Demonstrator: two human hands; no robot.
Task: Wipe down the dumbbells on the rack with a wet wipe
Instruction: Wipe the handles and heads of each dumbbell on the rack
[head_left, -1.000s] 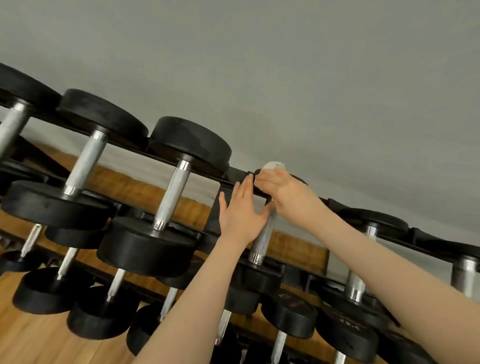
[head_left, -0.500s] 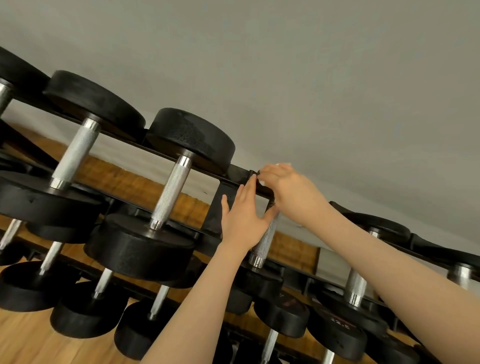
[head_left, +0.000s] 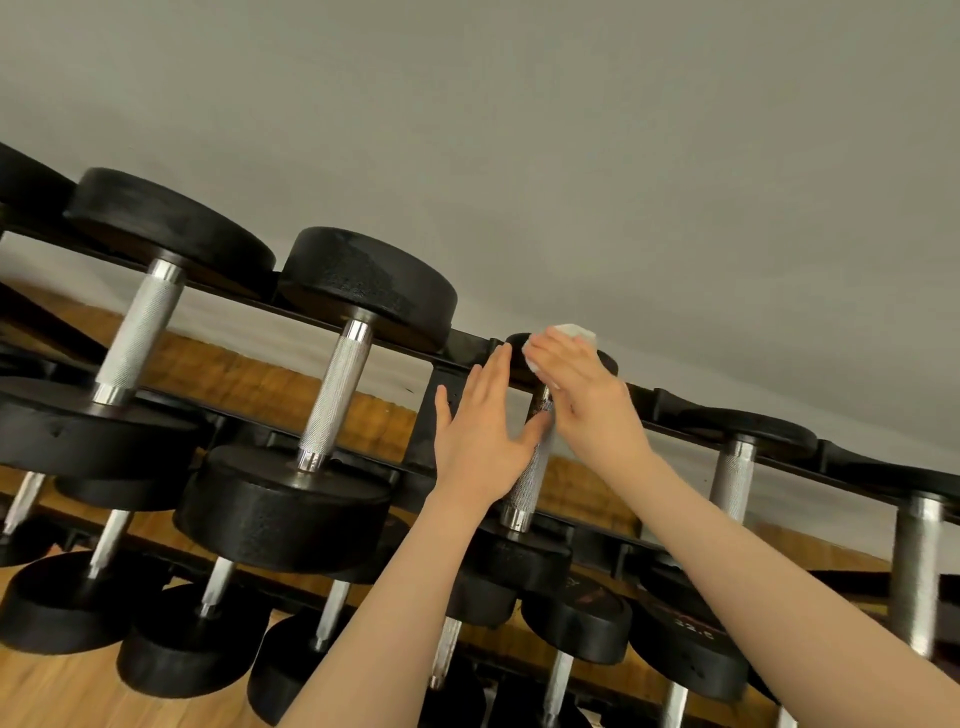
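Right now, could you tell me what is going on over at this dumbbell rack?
A person is wiping the dumbbells on the rack. Their right hand holds a white wet wipe against the far head of a small dumbbell on the top tier. Their left hand lies flat, fingers straight, against that dumbbell's knurled handle, apparently steadying it. Larger dumbbells sit to the left, and more fill the tiers below.

A red number, seemingly "22.5", stands on a lower-tier dumbbell head (head_left: 685, 631) at right; its neighbour's mark is unreadable.
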